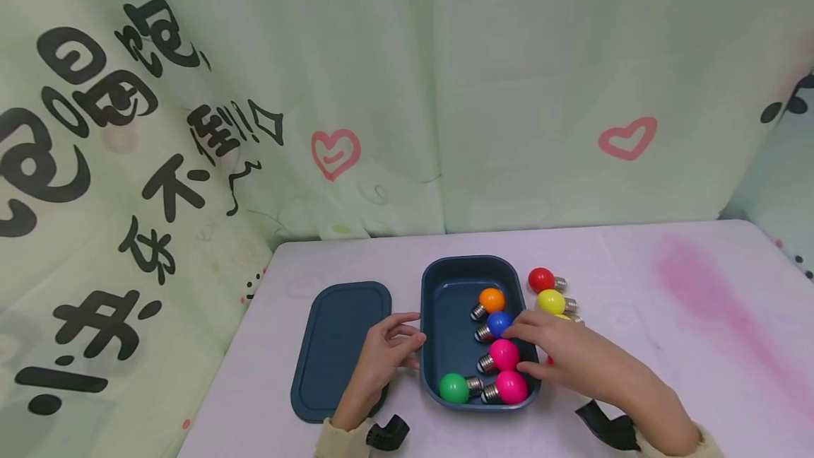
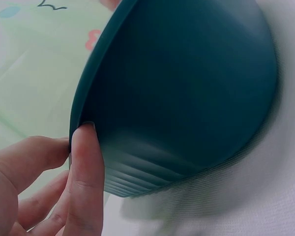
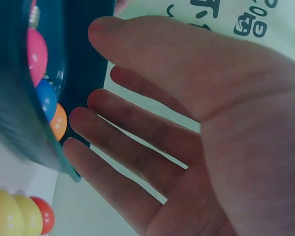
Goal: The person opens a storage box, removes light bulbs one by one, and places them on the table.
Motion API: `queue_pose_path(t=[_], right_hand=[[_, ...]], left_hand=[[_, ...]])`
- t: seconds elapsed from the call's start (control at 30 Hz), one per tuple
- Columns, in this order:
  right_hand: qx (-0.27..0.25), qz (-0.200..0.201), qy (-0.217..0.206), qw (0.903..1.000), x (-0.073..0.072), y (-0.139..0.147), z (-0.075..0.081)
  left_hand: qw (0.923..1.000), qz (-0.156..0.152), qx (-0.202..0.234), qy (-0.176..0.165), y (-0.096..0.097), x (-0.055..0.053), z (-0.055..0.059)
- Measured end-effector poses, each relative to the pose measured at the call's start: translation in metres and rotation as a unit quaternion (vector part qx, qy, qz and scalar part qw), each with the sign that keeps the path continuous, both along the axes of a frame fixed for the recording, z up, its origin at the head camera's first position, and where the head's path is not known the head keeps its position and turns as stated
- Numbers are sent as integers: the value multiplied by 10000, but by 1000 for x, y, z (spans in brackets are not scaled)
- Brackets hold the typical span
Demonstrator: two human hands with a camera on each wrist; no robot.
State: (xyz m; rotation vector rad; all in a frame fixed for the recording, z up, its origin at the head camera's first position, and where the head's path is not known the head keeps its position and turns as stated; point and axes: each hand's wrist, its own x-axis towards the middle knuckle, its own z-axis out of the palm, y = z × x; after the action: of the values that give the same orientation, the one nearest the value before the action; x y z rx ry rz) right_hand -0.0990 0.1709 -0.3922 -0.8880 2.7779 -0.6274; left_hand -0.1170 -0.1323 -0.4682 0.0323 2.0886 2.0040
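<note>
Left hand [image 1: 389,348]: fingers [image 2: 86,167] pinch the rim of the dark blue box [image 1: 451,316], on its left long side. Right hand [image 1: 562,348]: fingers [image 3: 118,142] spread and nearly straight, holding nothing, over the box's right rim. Can't tell if the fingertips touch a bulb.

Inside the box, five bulbs. Blue bulb [image 1: 499,324] right at the right index fingertip. Upper pink bulb [image 1: 504,355] between right index and thumb, just left of them. Lower pink bulb [image 1: 511,387] just below the right thumb. Orange bulb [image 1: 492,300] just past the right index fingertip, on the far side. Green bulb [image 1: 454,389] in the near left corner, lower left of the right thumb, metal base pointing right.

Outside the box, just beyond the right hand: yellow bulb [image 1: 550,301], then red bulb [image 1: 541,280] farther out. Second yellow bulb [image 1: 562,316] mostly hidden behind that hand.

Dark blue lid [image 1: 337,352] lies flat on the counter [image 1: 636,288], left of the left fingers, partly covered by that hand.
</note>
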Motion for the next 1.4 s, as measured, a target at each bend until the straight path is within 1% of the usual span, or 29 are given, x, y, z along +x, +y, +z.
queue_pose_path(t=[0.2,0.3,0.37,0.47,0.7,1.07,1.23,1.4], right_hand=[[-73,121,-358,9993,0,-18,2],[-37,307,-246,9992,1,-27,0],[18,430,-96,9990,2,-32,-2],[110,528,14,9985,3,-39,-7],[135,690,-124,9974,6,-55,-17],[197,929,45,9955,5,-68,-29],[171,1035,10,9945,4,-72,-32],[148,1151,127,9932,1,-75,-36]], left_hand=[[10000,12,-12,-30,0,0,0],[10000,30,-18,-44,0,0,-1],[10000,25,-24,-44,0,0,-1],[10000,24,-41,-37,-1,0,-2],[9999,48,-110,-55,-1,0,-2],[10000,-12,-75,-59,-2,0,-1],[10000,-39,-43,-39,-2,-1,-2],[10000,-66,-4,-33,-1,-2,-3]])
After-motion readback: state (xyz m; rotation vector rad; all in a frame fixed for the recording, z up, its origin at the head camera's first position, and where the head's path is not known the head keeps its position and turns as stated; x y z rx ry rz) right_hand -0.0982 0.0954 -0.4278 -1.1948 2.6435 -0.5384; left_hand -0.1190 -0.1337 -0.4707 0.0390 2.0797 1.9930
